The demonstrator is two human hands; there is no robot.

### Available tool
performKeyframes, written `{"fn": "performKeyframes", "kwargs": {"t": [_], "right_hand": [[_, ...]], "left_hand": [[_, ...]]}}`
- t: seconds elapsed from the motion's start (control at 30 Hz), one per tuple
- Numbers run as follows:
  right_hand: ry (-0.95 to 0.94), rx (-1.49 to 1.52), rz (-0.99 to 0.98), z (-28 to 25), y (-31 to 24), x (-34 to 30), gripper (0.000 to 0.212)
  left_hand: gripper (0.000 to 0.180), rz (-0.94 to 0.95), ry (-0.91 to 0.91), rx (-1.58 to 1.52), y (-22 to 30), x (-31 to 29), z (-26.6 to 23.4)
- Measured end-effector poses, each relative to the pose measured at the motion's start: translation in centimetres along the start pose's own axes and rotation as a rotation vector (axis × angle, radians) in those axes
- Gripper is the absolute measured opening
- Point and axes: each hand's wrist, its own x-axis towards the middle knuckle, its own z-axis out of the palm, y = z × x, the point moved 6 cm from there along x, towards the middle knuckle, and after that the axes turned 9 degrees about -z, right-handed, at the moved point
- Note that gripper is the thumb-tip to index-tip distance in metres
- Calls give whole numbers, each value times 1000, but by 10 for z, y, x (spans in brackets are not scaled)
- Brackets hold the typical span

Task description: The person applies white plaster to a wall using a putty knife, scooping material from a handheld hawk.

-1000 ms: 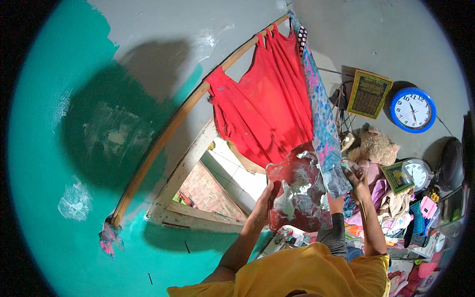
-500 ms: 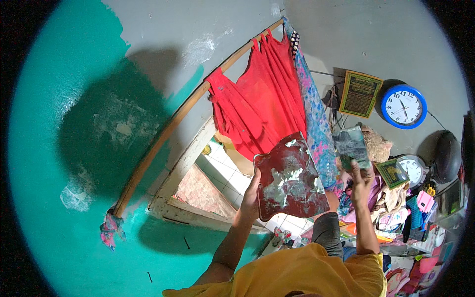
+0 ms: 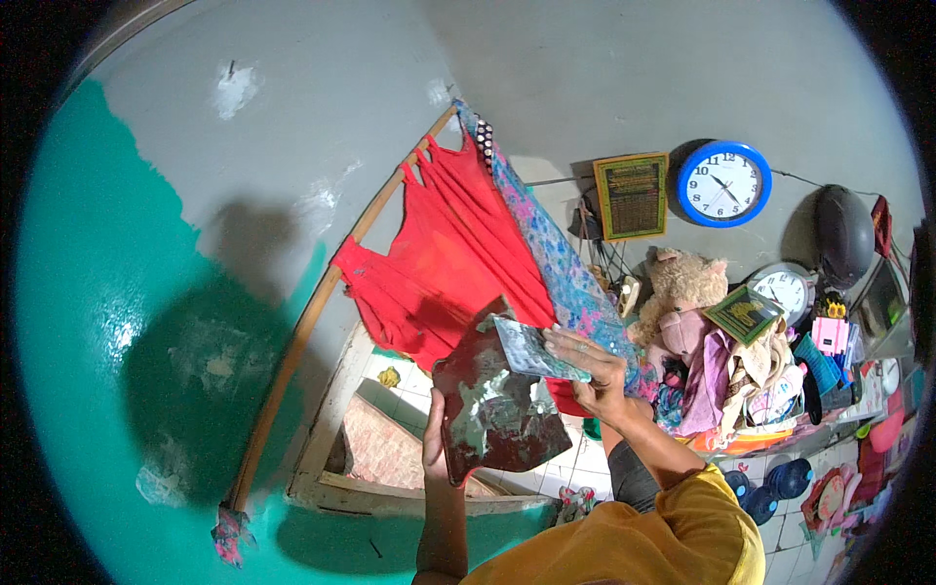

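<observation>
My left hand (image 3: 435, 437) grips the left edge of a dark red, wavy-edged board (image 3: 478, 452), its fingers mostly hidden underneath. Pale putty (image 3: 522, 414) is smeared across the board's face. In my right hand (image 3: 601, 374) is a flat rectangular putty scraper (image 3: 529, 348), grey-blue and stained. The scraper lies over the board's upper right part, close to the putty; whether it touches the board I cannot tell.
A red curtain (image 3: 458, 253) hangs from a wooden pole (image 3: 292, 356) across a doorway beyond the board. The wall (image 3: 88, 292) at left is part green, part grey, with white patches. At right are a blue clock (image 3: 723, 184), a teddy bear (image 3: 682, 283) and piled cloths.
My right hand has brought the scraper left and down from beside the board to over it. The board has shifted slightly left and down, and the view has turned.
</observation>
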Motion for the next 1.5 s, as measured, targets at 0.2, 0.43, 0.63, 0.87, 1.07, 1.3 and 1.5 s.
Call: {"fn": "performKeyframes", "kwargs": {"t": [0.2, 0.43, 0.63, 0.87, 1.07, 1.3, 1.5], "right_hand": [[-88, -72, 36, -15, 12, -11, 42], [-204, -182, 97, -23, 39, -61, 26], [247, -171, 511, -146, 109, -113, 50], [-291, -90, 756, -113, 71, 10, 44], [-384, -150, 790, -84, 86, 20, 41], [-674, -10, 666, -51, 102, 13, 33], [-698, 87, 670, -49, 103, -5, 33]], "left_hand": [[43, -185, -93, -313, -8, 13, 0], [40, -6, -33, -49, 8, 20, 11], [51, -50, 193, 288, 14, 23, -7], [49, -462, 138, 262, -24, 40, -46], [45, -636, 116, 288, -45, 46, -43], [46, -717, 153, 319, -45, 51, -61], [44, -695, 122, 338, -43, 75, -79]]}}
